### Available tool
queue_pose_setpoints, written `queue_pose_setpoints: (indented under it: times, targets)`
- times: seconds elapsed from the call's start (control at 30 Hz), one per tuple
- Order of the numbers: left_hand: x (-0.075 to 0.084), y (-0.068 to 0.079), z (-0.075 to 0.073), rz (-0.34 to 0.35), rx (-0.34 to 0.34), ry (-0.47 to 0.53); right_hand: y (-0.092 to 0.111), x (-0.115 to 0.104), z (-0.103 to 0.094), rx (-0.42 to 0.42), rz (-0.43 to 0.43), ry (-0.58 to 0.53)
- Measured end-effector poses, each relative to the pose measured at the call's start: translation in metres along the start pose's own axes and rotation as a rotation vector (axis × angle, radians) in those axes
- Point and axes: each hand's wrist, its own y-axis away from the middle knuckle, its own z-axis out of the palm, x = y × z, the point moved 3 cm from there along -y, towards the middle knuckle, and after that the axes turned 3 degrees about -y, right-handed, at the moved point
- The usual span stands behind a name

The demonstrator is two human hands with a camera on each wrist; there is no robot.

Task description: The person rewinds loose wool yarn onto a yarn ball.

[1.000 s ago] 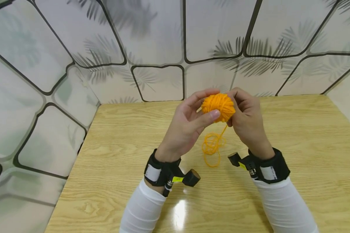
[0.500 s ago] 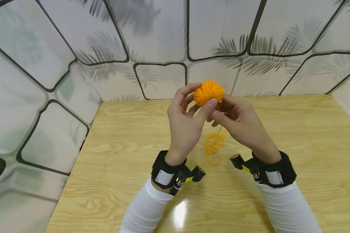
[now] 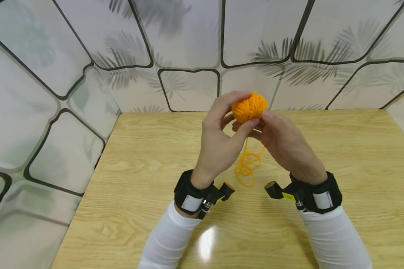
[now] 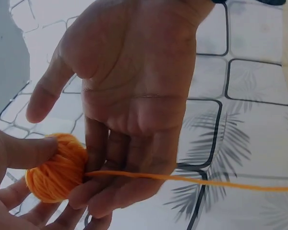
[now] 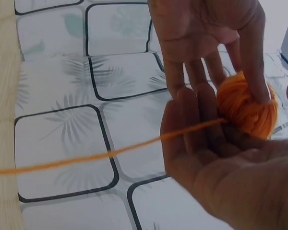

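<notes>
A small ball of orange yarn (image 3: 249, 107) is up above the table's far edge. My left hand (image 3: 220, 140) grips it between thumb and fingers; in the left wrist view that thumb presses on the wound strands. Close by on the right is my right hand (image 3: 287, 145), palm toward the ball, its fingers loosely extended and partly behind the ball. A single yarn strand (image 4: 221, 182) runs from the ball across the right fingers in both wrist views. Below the hands, a loose tangle of the same yarn (image 3: 245, 170) lies on the tabletop.
The wooden table (image 3: 138, 179) has pale yellow grain. Behind it and to its left stand light walls (image 3: 188, 33) patterned with dark outlines and leaf prints. Each wrist wears a black strap with a small camera (image 3: 227, 190).
The ball has gone up, then a little left and back right, staying in the left hand. My right hand has turned, its fingers loosening from their curled pose beside the ball. The head view has shifted slightly.
</notes>
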Motion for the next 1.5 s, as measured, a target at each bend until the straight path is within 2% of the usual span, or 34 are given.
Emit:
queue_pose_setpoints:
  times: [0.13, 0.23, 0.33, 0.5, 0.6, 0.73, 0.83, 0.93, 1.03, 1.1, 1.17, 1.23, 1.37, 1.43, 1.5]
  targets:
    - [-0.010, 0.000, 0.003, 0.072, -0.093, -0.065, 0.000, 0.000, -0.001, 0.071, 0.000, 0.008]
    - [-0.004, -0.001, 0.004, 0.054, -0.135, -0.070, 0.002, 0.000, -0.002, 0.138, 0.021, 0.025]
    - [0.004, 0.000, 0.005, -0.012, -0.178, -0.044, 0.003, -0.001, -0.001, 0.138, 0.016, 0.013]
    - [0.009, -0.001, 0.003, -0.194, -0.284, 0.097, 0.004, -0.004, -0.001, 0.140, 0.018, 0.027]
    - [0.009, -0.004, -0.004, -0.276, -0.301, 0.125, 0.004, -0.006, -0.005, 0.149, 0.048, 0.144]
    - [0.009, -0.005, -0.013, -0.371, -0.293, 0.074, 0.006, -0.010, -0.010, 0.142, 0.069, 0.426]
    - [0.010, -0.004, -0.014, -0.460, -0.290, 0.063, 0.008, -0.014, -0.009, 0.145, 0.030, 0.618]
    - [0.010, -0.003, -0.013, -0.498, -0.297, 0.075, 0.010, -0.020, -0.003, 0.133, -0.054, 0.717]
    - [0.003, -0.002, -0.011, -0.520, -0.304, 0.189, 0.011, -0.026, 0.004, 0.103, -0.130, 0.747]
    - [-0.006, -0.001, -0.012, -0.555, -0.309, 0.320, 0.011, -0.029, 0.006, 0.077, -0.167, 0.747]
    - [-0.017, 0.000, -0.013, -0.597, -0.323, 0.452, 0.011, -0.031, 0.007, 0.048, -0.188, 0.755]
    - [-0.027, 0.002, -0.014, -0.623, -0.345, 0.543, 0.012, -0.032, 0.006, 0.030, -0.185, 0.761]
    - [-0.036, 0.002, -0.014, -0.604, -0.367, 0.619, 0.012, -0.030, -0.001, 0.028, -0.184, 0.817]
    - [-0.037, 0.001, -0.013, -0.591, -0.330, 0.640, 0.011, -0.025, -0.006, 0.024, -0.211, 0.855]
    - [-0.036, -0.001, -0.012, -0.579, -0.257, 0.670, 0.010, -0.020, -0.010, 0.005, -0.245, 0.901]
